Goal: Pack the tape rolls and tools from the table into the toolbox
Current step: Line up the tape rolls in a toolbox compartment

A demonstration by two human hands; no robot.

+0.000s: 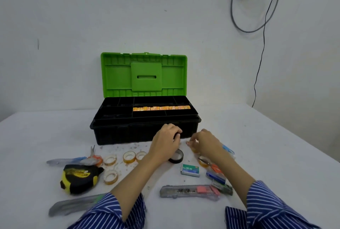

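Fingers of left hand [166, 137] curling round black tape roll [178, 134], just in front of open toolbox [117, 133]. Right hand [203, 141] pinching small pink thing [189, 143] above table [257, 146].

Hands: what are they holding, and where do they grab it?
The left hand grips a black tape roll around its rim. The right hand pinches something small at its edge; what it is cannot be told.

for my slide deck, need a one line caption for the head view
Two hands pick up tape beside an open green-lidded toolbox.
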